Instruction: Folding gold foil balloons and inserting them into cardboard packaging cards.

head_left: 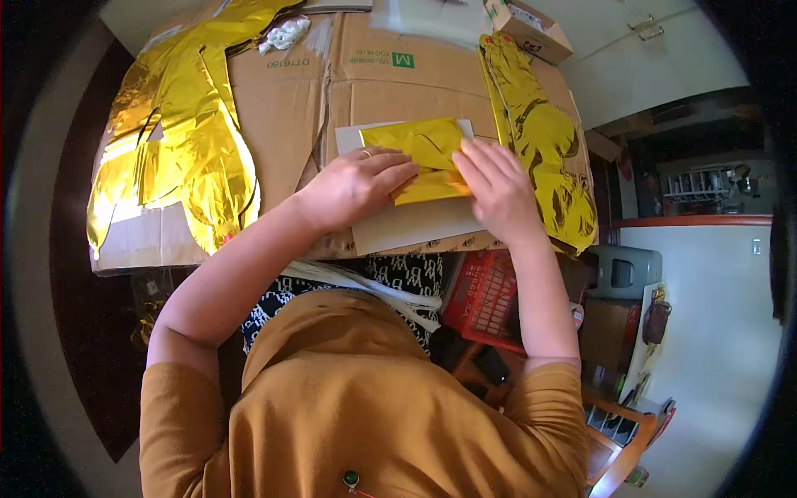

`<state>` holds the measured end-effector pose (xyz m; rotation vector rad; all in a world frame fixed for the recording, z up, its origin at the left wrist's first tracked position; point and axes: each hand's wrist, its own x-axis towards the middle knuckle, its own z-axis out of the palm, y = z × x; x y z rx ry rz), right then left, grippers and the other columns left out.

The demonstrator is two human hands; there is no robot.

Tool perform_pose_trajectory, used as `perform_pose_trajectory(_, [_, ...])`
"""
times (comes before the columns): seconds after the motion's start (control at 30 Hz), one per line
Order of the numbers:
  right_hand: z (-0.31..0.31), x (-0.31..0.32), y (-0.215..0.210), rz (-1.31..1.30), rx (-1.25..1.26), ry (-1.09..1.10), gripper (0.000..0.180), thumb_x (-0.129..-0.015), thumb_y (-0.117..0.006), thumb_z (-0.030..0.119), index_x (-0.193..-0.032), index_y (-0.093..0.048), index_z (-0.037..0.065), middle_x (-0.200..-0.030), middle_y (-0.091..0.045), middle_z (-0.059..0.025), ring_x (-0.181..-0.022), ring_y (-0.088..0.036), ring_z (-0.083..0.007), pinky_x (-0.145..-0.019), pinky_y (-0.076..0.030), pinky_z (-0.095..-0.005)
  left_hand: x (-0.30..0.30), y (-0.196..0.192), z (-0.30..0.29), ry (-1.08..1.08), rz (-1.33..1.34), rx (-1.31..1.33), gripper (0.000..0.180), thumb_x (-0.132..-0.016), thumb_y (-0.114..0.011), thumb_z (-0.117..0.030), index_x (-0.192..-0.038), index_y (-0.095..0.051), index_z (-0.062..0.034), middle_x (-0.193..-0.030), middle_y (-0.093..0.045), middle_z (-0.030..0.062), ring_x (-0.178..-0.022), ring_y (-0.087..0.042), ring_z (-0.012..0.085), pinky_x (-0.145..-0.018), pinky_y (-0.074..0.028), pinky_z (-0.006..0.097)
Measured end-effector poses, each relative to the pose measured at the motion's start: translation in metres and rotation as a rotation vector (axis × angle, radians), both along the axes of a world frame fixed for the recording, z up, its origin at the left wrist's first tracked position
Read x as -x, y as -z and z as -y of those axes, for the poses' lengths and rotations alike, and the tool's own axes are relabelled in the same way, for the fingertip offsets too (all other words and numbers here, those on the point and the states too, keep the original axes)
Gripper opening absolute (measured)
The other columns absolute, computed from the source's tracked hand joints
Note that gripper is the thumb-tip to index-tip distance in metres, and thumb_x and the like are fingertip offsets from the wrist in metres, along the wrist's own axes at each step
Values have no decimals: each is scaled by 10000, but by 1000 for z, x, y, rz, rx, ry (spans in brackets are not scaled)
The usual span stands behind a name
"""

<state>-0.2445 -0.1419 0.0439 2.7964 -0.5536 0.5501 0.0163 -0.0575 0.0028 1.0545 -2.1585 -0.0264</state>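
A folded piece of gold foil (419,143), likely a flat foil balloon, lies on a white sheet (398,232) at the near edge of the cardboard-covered table. From the left, my left hand (363,187) presses on its left side, fingers bent and close together. Across from it, my right hand (501,189) holds the right side with fingers drawn together. Both thumbs are mostly hidden. A fold crosses the foil between the hands. To the left a large unfolded gold foil balloon (178,158) hangs slightly over the table's edge.
More folded gold foil balloons (544,137) are piled along the right edge. Cardboard (282,108) covers the table. At the back are a small open box (531,33) and a white bundle (285,34). White strips (365,282) lie across my lap, and a red plastic basket (481,299) stands below the table.
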Motion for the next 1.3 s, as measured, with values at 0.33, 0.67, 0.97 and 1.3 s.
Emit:
perform_pose_trajectory(0.33, [-18, 6, -15, -77, -465, 33, 552, -760, -678, 164, -1282, -613, -3, -1395, -562, -195, -1327, -501, -355, -1154, -368, -468, -24, -22, -6, 274, -77, -413, 678, -747, -639, -218, -1367, -526, 31, -1416, -496, 270, -1359, -441, 426, -1162, -339, 488])
perform_pose_trajectory(0.67, [29, -43, 3, 27, -558, 148, 605, -1006, -509, 422, -1436, -472, -3, -1510, -446, -223, -1424, -396, -360, -1197, -240, -523, -21, -20, 6, -88, 126, -174, 783, -950, -552, -555, -1449, -419, 33, -1442, -476, 266, -1362, -431, 420, -1170, -301, 505])
perform_pose_trajectory(0.97, [-25, -35, 20, -51, -472, 285, 706, -1015, -473, 461, -1490, -353, -47, -1554, -358, -248, -1466, -310, -373, -1212, -170, -533, -18, -11, -6, -16, 184, -195, 913, -899, -580, -626, -1474, -354, 46, -1479, -421, 268, -1402, -379, 408, -1193, -243, 522])
perform_pose_trajectory(1.3, [-34, -31, 36, -91, -418, 354, 805, -1003, -443, 534, -1555, -241, -15, -1620, -211, -257, -1515, -188, -390, -1212, -80, -576, -11, -5, -20, -146, 480, -188, 1061, -880, -450, -753, -1508, -280, 84, -1572, -294, 279, -1476, -279, 392, -1226, -172, 493])
